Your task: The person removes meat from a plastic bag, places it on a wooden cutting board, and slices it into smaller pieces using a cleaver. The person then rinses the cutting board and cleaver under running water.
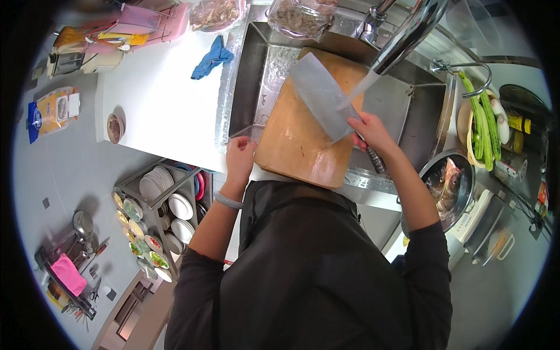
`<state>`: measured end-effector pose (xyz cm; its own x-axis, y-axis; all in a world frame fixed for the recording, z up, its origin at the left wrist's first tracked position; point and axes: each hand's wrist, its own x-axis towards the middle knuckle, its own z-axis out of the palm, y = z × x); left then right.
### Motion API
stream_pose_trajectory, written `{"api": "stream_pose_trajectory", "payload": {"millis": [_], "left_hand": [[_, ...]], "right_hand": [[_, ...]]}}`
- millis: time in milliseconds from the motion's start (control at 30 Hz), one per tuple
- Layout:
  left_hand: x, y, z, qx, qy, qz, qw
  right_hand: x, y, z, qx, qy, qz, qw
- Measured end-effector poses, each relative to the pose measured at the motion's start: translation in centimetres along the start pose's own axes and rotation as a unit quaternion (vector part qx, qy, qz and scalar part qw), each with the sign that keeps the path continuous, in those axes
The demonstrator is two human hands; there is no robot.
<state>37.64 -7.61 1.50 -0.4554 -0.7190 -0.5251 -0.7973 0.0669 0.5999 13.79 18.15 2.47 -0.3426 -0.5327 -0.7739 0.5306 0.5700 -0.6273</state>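
Note:
My right hand [372,133] grips a Chinese cleaver [317,94] where its broad steel blade meets the dark patterned handle. The blade lies over a wooden cutting board [284,140], and whether they touch is hard to tell. Water [362,89] runs from the chrome faucet [396,46] onto the blade near the handle. The wet board slants across the stainless steel sink [424,107], its near end over the front rim. My left hand [241,151] is at the sink's front left corner, beside the board's left edge. Its fingers are curled, and their inner side is hidden.
Left of the sink, a blue cloth [212,59] lies on the white counter [162,105]. Bagged food [304,17] sits at the sink's back edge. On the right are a basket of green gourds [481,127] and a pan [470,183] holding a fish head [448,183].

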Motion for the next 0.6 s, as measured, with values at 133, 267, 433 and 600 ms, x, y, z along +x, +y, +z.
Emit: {"api": "stream_pose_trajectory", "payload": {"millis": [133, 267, 433, 600], "left_hand": [[-0.9, -0.8, 1.1, -0.22, -0.151, -0.203, 0.942], [-1.4, 1.5, 1.6, -0.243, -0.232, -0.233, 0.912], [-4.6, 7.2, 2.0, -0.255, -0.223, -0.224, 0.914], [-4.9, 11.5, 1.7, -0.335, -0.267, -0.171, 0.887]], "right_hand": [[-2.7, 0.3, -0.9, 0.081, -0.015, 0.018, 0.996], [-4.6, 0.0, -1.5, 0.033, -0.026, 0.005, 0.999], [-8.4, -5.5, -3.9, -0.008, -0.056, 0.045, 0.997], [-11.1, -9.9, -6.2, -0.058, -0.051, 0.031, 0.997]]}}
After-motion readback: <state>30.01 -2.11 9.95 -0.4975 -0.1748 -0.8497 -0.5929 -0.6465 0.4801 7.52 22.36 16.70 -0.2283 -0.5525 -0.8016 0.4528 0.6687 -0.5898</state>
